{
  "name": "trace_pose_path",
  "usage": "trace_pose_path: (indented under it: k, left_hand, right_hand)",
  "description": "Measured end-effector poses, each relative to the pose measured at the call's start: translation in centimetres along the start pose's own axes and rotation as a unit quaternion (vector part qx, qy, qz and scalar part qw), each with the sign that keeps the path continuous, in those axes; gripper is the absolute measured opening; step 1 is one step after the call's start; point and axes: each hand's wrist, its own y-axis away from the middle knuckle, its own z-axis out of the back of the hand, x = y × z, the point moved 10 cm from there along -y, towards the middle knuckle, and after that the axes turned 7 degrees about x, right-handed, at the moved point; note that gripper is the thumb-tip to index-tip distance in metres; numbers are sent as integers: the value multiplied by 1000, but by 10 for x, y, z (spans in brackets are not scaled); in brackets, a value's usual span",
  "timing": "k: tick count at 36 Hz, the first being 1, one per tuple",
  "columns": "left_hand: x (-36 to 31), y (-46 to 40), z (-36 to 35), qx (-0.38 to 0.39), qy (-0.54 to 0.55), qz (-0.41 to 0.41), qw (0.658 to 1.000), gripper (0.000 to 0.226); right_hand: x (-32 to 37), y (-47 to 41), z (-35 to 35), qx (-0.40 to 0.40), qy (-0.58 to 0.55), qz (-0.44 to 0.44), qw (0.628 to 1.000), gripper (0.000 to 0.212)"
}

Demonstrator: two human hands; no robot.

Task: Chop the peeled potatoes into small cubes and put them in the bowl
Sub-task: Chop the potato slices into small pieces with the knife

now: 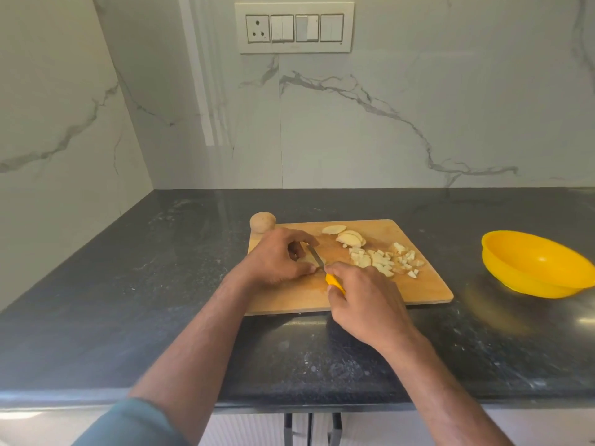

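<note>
On the wooden cutting board (pixel 418 284) my left hand (pixel 278 257) curls over a potato piece (pixel 307 259), pinning it down; most of the piece is hidden under the fingers. My right hand (pixel 363 304) grips the yellow handle of a knife (pixel 335 282), whose blade (pixel 316 255) lies across that piece. A heap of small potato cubes (pixel 384 260) lies to the right on the board. Behind it are a few potato slices (pixel 349 237). One whole potato (pixel 262 221) sits at the board's far left corner. The yellow bowl (pixel 537 268) stands empty at the right.
The board lies on a dark stone counter (pixel 161 284) that runs to a marble wall. A switch panel with a socket (pixel 294 27) is on the wall above. The counter's front edge is close below my forearms.
</note>
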Motion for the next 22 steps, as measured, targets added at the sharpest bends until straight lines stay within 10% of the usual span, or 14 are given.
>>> trace_pose_path:
  k: [22]
  left_hand:
    - [4,-5,-14,33,-17,1,999,21]
  right_hand:
    - [-4,24,1,38,9,1,999,40]
